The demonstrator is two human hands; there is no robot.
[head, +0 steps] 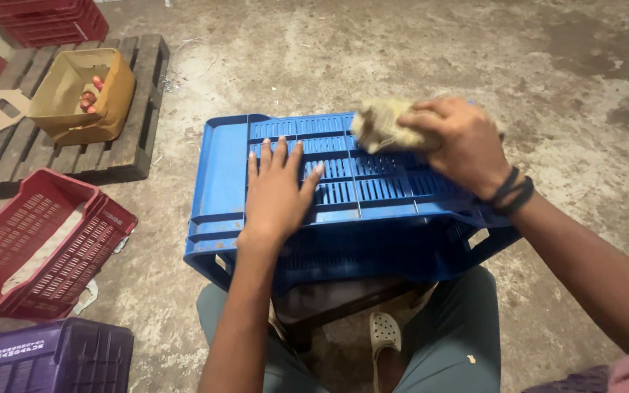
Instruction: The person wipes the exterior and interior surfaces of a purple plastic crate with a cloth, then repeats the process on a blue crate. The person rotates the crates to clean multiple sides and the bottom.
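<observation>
Head view: an upturned blue slatted plastic crate (373,196) lies bottom-up over the person's knees, and everything else is placed from it. The left hand (278,193) lies flat on its slats, fingers spread apart, clasping nothing. The right hand (460,145) has its grip clamped on a tan fuzzy rag (381,125), pressed to the crate's far edge. Left of the crate, a red plastic crate (38,247) sits tilted on the concrete floor (402,51). Beyond that, an open cardboard box (81,94) holding a few small red fruits (90,94) stands on a wooden pallet (60,145). Near-left, a purple plastic crate (52,360).
</observation>
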